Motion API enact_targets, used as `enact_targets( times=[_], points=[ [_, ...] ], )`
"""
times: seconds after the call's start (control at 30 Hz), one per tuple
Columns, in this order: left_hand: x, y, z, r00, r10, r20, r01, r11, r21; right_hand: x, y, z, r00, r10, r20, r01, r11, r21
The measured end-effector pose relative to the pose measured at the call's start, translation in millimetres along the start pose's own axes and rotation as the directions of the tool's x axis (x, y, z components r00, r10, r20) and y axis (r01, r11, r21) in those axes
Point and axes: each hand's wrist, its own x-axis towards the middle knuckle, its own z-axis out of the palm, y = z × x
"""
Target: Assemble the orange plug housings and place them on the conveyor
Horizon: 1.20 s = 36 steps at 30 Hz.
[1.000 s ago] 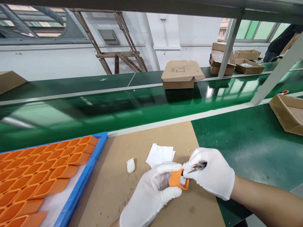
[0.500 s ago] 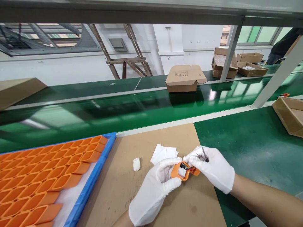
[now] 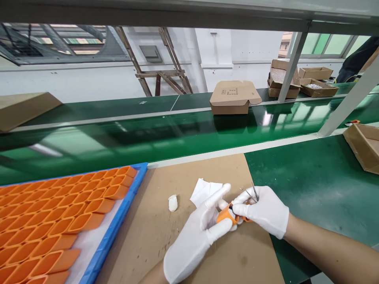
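Note:
In a white glove, my left hand [image 3: 198, 232] grips an orange housing [image 3: 225, 214] between thumb and fingers, its index finger raised off it. My right hand [image 3: 262, 209], also gloved, holds dark metal tweezers [image 3: 255, 194] in its grip, with thumb and fingertips at the housing's right side. A dark part shows at the fingertips; its details are hidden. A second orange piece is partly visible beneath the right hand. Behind the left hand lie white paper pieces [image 3: 203, 191], and a small white object [image 3: 173, 203] sits on the brown board [image 3: 154, 232].
At left, a blue-edged tray [image 3: 118, 221] holds several orange housings [image 3: 85, 221]. A cardboard box [image 3: 233, 98] stands across the green belt [image 3: 177, 134]. Another open box [image 3: 363, 146] is at right. Grey posts support an overhead beam. Part of a person shows at far upper right.
My left hand has tilted the orange housing, and its index finger has lifted away. The right fingers have moved left against the housing. The view has shifted slightly.

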Motion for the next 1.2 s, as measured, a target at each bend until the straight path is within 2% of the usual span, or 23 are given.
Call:
enact_targets(
  times=[0.1, 0.2, 0.27, 0.33, 0.4, 0.47, 0.53, 0.93, 1.1, 1.2],
  points=[
    [1, 7, -3.4, 0.989, -0.15, -0.008, 0.148, 0.982, -0.115, -2, 0, 1, 0.994, -0.109, 0.023, 0.111, 0.99, -0.086],
    [4, 8, -4.4, 0.987, -0.156, -0.043, 0.138, 0.948, -0.287, -5, 3, 3, 0.949, -0.314, -0.028, 0.294, 0.913, -0.282],
    [5, 7, -3.0, 0.985, -0.174, -0.012, 0.158, 0.92, -0.359, -5, 6, 5, 0.923, -0.383, -0.044, 0.334, 0.852, -0.404],
    [5, 5, -0.5, 0.971, -0.239, 0.023, 0.229, 0.897, -0.378, -3, 8, 4, 0.958, -0.284, -0.035, 0.249, 0.889, -0.384],
    [4, 4, 1.9, 0.953, -0.303, 0.03, 0.291, 0.878, -0.379, 0, 9, 3, 0.996, -0.093, -0.011, 0.088, 0.965, -0.247],
    [3, 5, 3.8, 0.945, -0.325, 0.047, 0.317, 0.864, -0.39, 2, 8, 2, 0.999, 0.03, 0.026, -0.027, 0.992, -0.126],
    [3, 5, 5.1, 0.943, -0.325, 0.073, 0.325, 0.851, -0.413, 3, 7, 0, 0.997, 0.069, 0.039, -0.064, 0.993, -0.098],
    [2, 3, 6.2, 0.92, -0.37, 0.132, 0.388, 0.804, -0.45, 3, 7, -1, 0.995, 0.095, 0.03, -0.09, 0.987, -0.137],
    [2, 2, 5.3, 0.939, -0.316, 0.138, 0.343, 0.816, -0.464, 0, 7, -3, 0.998, 0.025, 0.06, -0.015, 0.986, -0.165],
    [0, 3, 4.0, 0.952, -0.272, 0.142, 0.306, 0.833, -0.461, -3, 5, -2, 0.997, -0.04, 0.065, 0.055, 0.969, -0.243]
  ],
)
